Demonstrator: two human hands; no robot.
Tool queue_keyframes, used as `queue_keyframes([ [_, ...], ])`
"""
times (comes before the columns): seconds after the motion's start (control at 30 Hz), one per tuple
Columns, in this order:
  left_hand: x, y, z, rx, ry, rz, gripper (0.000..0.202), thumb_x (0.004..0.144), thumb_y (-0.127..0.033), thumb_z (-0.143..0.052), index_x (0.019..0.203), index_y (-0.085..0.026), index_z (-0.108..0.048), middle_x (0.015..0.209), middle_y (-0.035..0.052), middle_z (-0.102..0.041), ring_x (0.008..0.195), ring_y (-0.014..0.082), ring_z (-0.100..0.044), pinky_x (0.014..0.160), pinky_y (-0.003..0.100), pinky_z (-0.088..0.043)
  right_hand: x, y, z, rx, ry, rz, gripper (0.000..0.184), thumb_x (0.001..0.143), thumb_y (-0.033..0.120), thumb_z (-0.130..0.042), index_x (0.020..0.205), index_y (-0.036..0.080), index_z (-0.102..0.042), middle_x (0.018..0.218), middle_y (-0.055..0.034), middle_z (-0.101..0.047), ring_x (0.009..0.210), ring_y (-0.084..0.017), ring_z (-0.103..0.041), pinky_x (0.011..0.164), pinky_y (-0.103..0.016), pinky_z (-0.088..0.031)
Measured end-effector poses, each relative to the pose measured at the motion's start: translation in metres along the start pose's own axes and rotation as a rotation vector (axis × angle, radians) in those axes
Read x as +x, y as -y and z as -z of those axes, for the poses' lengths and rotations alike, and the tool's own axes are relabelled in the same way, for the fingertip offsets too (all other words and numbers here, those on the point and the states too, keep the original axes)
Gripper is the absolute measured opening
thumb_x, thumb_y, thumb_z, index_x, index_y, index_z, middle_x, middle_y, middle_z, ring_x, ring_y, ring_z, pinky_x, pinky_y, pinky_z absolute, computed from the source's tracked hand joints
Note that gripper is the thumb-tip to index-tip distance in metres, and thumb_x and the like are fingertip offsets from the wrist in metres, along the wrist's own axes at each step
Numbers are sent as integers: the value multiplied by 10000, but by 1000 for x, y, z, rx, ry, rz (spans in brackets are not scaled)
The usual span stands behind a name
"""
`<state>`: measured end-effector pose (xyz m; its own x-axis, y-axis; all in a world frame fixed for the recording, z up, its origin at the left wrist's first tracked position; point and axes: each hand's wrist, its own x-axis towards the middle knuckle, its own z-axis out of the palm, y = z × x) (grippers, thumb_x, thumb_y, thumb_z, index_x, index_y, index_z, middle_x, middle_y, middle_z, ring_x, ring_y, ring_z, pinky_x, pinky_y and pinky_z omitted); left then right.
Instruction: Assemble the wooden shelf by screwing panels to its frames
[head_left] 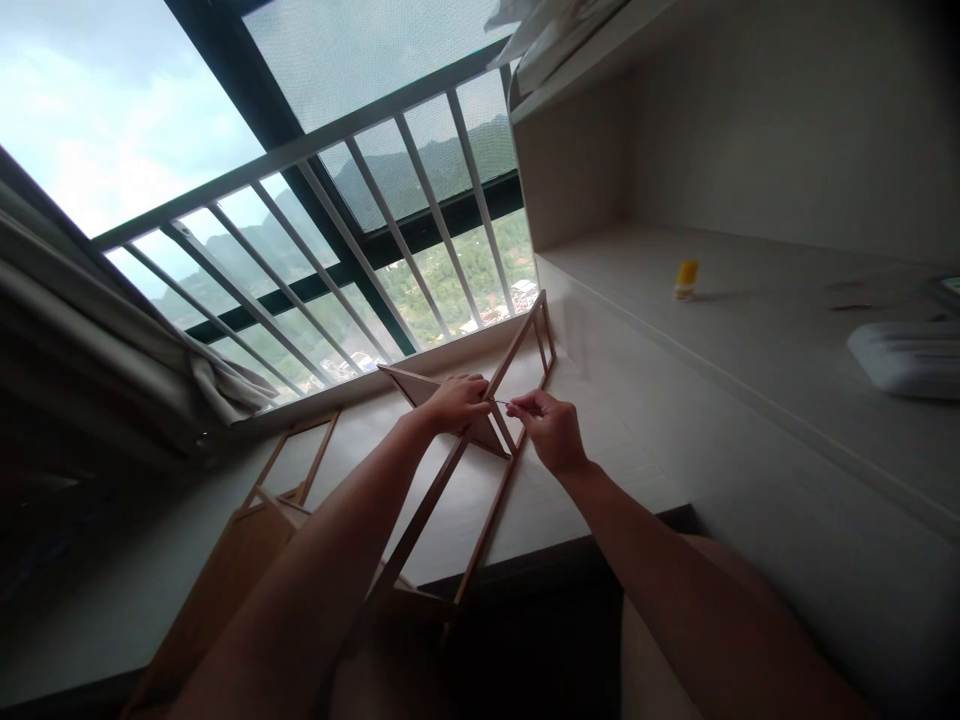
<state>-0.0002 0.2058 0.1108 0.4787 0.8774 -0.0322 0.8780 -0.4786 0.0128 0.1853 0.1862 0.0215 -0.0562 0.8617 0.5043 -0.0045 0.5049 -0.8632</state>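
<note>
A long thin wooden frame [525,345] lies slanted on the pale window ledge [637,420], reaching toward the window. My left hand [456,400] is curled over a flat triangular wooden piece [411,385] where it meets the frame. My right hand [551,428] is pinched on a thin pin or wire that points toward the left hand's fingertips. The hands almost touch. What exactly the pinch holds is too small to name.
More wooden frame parts [292,470] lie at the left on the ledge. A railing [315,240] and window stand behind. On the raised desk at right stand a small yellow bottle [685,279] and a white device [907,358]. A curtain [112,330] hangs at left.
</note>
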Motion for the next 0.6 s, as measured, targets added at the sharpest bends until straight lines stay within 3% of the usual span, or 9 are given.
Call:
queue_keyframes([
  [0.17, 0, -1, 0, 7, -4, 1, 269, 850, -427, -444, 765, -187, -532, 826, 36, -582, 784, 210, -542, 680, 331, -347, 0, 0, -1, 7, -1, 30, 97, 838, 283, -648, 865, 202, -693, 804, -38, -743, 778, -204, -717, 741, -307, -545],
  [0.43, 0, 1, 0, 9, -5, -3, 274, 842, -432, -436, 759, -188, -530, 838, 41, -583, 778, 207, -532, 681, 329, -345, 2, -2, 3, -166, 13, 158, 114, 840, 295, -637, 846, 208, -710, 862, -58, -744, 811, -207, -696, 778, -321, -522],
  [0.5, 0, 0, 0, 15, -2, -2, 280, 843, -436, -433, 765, -188, -539, 845, 44, -587, 787, 211, -535, 689, 331, -351, 3, 1, 2, -158, 7, 76, 137, 820, 332, -654, 816, 203, -702, 818, -65, -737, 773, -213, -690, 761, -337, -525],
  [0.6, 0, 0, 1, 25, 2, 7, 294, 847, -445, -428, 783, -188, -556, 860, 48, -596, 802, 217, -541, 695, 334, -359, 4, 7, 0, 75, 32, -235, 198, 763, 375, -696, 718, 185, -659, 667, -57, -701, 617, -201, -663, 611, -322, -534],
])
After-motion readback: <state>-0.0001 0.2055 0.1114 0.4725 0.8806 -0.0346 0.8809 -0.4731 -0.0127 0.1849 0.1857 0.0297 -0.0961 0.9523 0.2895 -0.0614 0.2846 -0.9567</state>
